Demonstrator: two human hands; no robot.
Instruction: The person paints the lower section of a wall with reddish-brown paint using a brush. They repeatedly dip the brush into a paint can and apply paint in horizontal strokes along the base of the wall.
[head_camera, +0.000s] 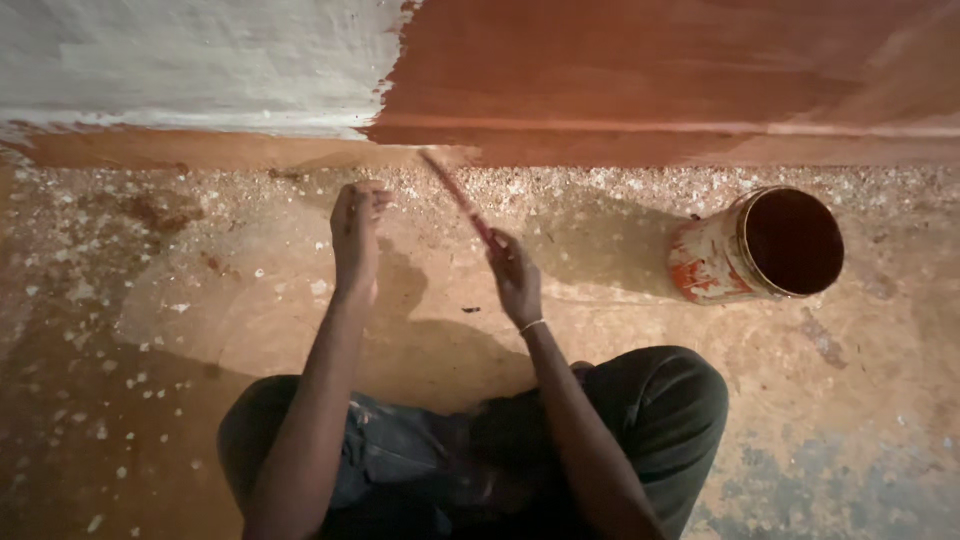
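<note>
The wall ran across the top of the view, its right part coated red-brown and its left part bare grey-white, the edge of the coat meeting a ledge at the foot of the wall. Below lay a gritty, speckled floor. A paint can, smeared red and white, lay tilted with its dark mouth open, well to the right of the person's hands. The right hand was clenched around the handle of a thin brush, whose long axis slanted up and left from the grip toward the wall's foot, near the coat's edge; its blurred tip seemed to reach there. The left hand hung loosely curled, holding nothing, farther from the brush.
</note>
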